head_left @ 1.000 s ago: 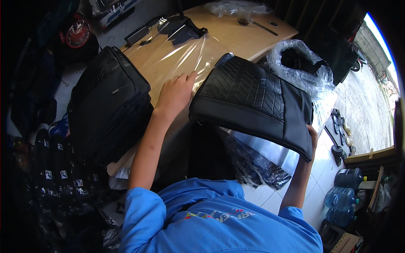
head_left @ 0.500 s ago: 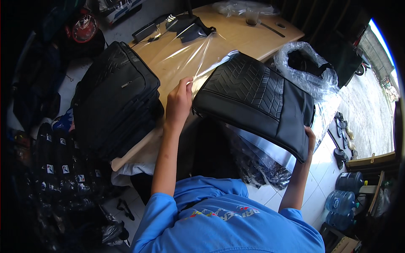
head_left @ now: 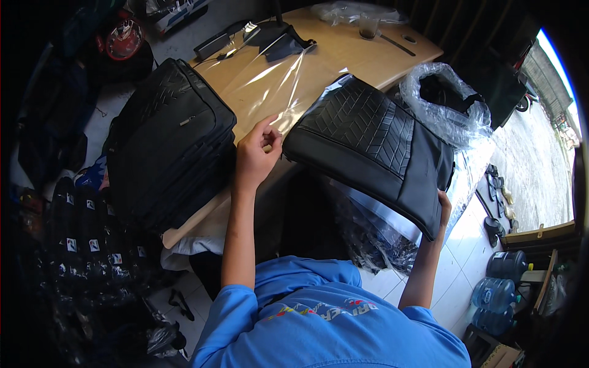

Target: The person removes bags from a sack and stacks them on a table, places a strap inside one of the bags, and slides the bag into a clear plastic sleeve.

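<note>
A flat black bag [head_left: 362,132] with an embossed chevron panel is tilted over the near edge of the table. My right hand [head_left: 443,207] grips its lower right corner; most of those fingers are behind the bag. Beside the bag's left corner, my left hand [head_left: 260,150] is raised with loosely curled fingers and a gap between them. Its fingertips are at a clear plastic sleeve [head_left: 270,83] spread on the table, and no firm grip on the film shows. The sleeve's edge reaches toward the bag's upper left corner; how far it covers the bag is hard to see.
A stack of similar black bags [head_left: 172,135] stands left on the wooden table [head_left: 343,46]. Crumpled clear wrap [head_left: 423,80] lies at the right. A glass [head_left: 368,27] stands toward the back. Below right are plastic-wrapped goods [head_left: 383,236] and large water bottles [head_left: 494,294].
My left hand has loosened its pinch on the plastic film and dropped slightly; the film has slackened. The bag has tipped a little, its right end lower, with my right hand still on it.
</note>
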`<state>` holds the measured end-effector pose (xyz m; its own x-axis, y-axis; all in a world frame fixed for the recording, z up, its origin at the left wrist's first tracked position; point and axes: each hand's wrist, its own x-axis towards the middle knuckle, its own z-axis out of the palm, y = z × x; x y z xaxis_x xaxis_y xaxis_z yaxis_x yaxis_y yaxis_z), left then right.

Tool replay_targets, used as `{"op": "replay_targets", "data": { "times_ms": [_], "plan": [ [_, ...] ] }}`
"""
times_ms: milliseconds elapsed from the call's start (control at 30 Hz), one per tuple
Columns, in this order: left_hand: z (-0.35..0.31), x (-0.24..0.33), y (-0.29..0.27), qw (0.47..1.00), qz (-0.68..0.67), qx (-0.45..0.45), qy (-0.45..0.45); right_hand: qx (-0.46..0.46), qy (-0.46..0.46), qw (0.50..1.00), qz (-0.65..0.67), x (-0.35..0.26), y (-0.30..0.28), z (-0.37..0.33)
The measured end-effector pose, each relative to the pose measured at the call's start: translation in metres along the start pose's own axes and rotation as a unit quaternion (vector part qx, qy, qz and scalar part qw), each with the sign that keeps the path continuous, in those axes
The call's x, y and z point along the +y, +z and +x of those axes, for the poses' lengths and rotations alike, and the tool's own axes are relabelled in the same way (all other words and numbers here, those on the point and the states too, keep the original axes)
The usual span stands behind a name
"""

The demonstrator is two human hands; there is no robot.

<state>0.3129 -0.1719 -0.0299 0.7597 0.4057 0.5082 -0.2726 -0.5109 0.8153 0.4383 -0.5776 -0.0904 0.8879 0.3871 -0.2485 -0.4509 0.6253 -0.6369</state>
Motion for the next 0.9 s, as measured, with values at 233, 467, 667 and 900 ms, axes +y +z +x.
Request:
{"op": "replay_targets", "data": {
  "times_ms": [233, 467, 667, 900],
  "plan": [
    [-0.003, 0.002, 0.004, 0.997, 0.059, 0.052, 0.019, -0.039, -0.005, 0.998, 0.058, 0.014, -0.004, 0.003],
    [-0.024, 0.0, 0.027, 0.98, 0.118, 0.156, 0.02, -0.018, -0.051, 0.997, 0.06, 0.031, 0.001, -0.001],
    [-0.02, -0.002, 0.038, 0.95, -0.129, 0.284, -0.032, 0.058, -0.008, 0.998, -0.012, 0.033, 0.019, -0.018],
    [0.0, 0.003, 0.027, 0.96, 0.054, 0.274, 0.027, 0.089, 0.065, 0.982, -0.154, 0.028, 0.032, -0.036]
  ]
}}
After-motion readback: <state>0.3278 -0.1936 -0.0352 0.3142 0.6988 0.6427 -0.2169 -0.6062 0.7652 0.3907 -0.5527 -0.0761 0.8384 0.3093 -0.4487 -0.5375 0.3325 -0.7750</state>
